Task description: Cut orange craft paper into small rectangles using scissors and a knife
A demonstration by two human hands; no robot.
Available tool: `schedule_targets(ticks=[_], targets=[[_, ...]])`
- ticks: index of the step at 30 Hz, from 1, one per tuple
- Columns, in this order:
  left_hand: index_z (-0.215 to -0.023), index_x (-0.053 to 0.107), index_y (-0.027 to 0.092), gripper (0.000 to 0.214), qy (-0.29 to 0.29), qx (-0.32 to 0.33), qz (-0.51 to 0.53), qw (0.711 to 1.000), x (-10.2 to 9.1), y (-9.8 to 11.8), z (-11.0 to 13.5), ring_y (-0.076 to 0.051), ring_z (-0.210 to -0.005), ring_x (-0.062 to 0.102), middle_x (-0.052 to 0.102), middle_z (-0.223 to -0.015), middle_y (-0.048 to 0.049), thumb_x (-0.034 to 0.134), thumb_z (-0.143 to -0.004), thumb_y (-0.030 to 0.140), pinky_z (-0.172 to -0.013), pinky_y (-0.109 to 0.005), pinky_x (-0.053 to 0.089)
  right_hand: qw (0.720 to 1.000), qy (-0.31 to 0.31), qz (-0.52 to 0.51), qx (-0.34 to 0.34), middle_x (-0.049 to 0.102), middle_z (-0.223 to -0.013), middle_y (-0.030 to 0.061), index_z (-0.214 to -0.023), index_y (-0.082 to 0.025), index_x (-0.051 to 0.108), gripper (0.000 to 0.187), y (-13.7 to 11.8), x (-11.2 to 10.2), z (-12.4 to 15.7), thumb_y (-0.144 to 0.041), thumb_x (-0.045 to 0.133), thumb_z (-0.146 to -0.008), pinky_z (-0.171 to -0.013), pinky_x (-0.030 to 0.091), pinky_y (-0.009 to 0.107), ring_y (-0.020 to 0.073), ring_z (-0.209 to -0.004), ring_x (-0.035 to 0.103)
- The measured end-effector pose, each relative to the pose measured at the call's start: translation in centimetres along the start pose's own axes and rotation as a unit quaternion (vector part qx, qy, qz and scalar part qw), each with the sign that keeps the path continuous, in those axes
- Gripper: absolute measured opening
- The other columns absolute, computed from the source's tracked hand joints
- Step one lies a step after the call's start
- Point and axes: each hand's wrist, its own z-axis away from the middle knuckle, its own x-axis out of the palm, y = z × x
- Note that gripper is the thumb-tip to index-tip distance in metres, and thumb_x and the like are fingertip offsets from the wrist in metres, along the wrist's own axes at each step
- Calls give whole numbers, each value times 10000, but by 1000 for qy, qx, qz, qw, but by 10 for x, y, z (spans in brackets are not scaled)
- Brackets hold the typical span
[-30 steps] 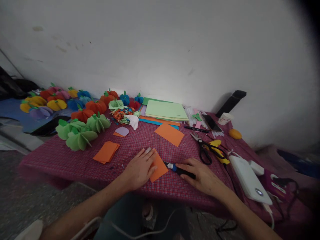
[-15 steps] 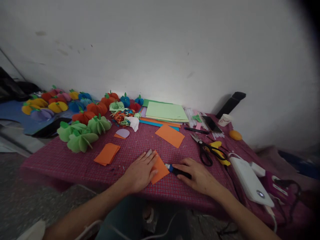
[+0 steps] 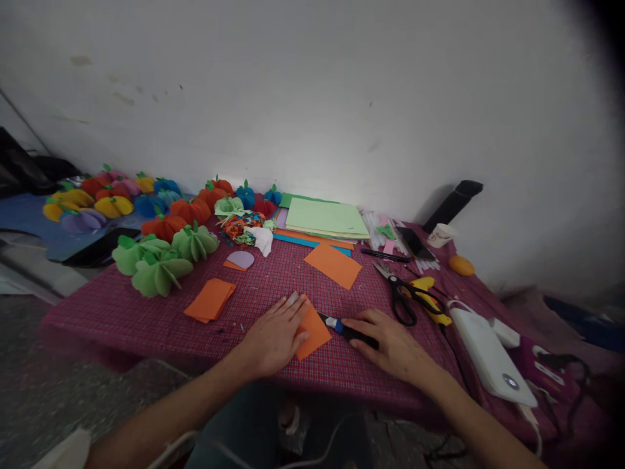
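My left hand (image 3: 274, 335) lies flat, fingers stretched out, pressing a small orange paper piece (image 3: 313, 331) onto the red checked tablecloth (image 3: 146, 312). My right hand (image 3: 389, 342) is closed around a dark cutter with a blue and white band (image 3: 342, 326), its tip touching the paper's right edge. A stack of orange paper squares (image 3: 209, 299) lies to the left, and a larger orange sheet (image 3: 333, 265) lies behind the hands.
Green paper pumpkins (image 3: 156, 257) and several coloured ones (image 3: 112, 198) line the left and back. Green sheets (image 3: 325, 218), black scissors (image 3: 403, 293), yellow scissors (image 3: 430, 296), a pen (image 3: 385, 255), a phone (image 3: 414, 242), a cup (image 3: 442, 234), a white power bank (image 3: 488, 355).
Both hands stay on the paper and cutter; the cutter shifted back and forth slightly along the paper's edge. The view drifted a little.
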Motion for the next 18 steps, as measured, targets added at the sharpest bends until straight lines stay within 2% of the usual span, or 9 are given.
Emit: schedule_targets(ticks=[11,18], targets=[[-1360,188,154,540,-2,-4,1,1000,-1,1,1,-171,-1307,155,239,-1415,-50,243,-881,397,-1060,-326,145,1000,-19,17,1,555,-968,73,-1170,-253,518,363,-6,3,-14,-282,495,-809,-782,429,340,191,-902,509],[-1358,196,155,540,3,-5,-1,1000,0,0,0,-162,-1306,156,247,-1413,-49,244,-881,402,-1061,-317,151,1000,-4,7,-2,554,-985,71,-1163,-252,525,358,-8,4,-18,-284,496,-807,-795,428,329,184,-908,512]])
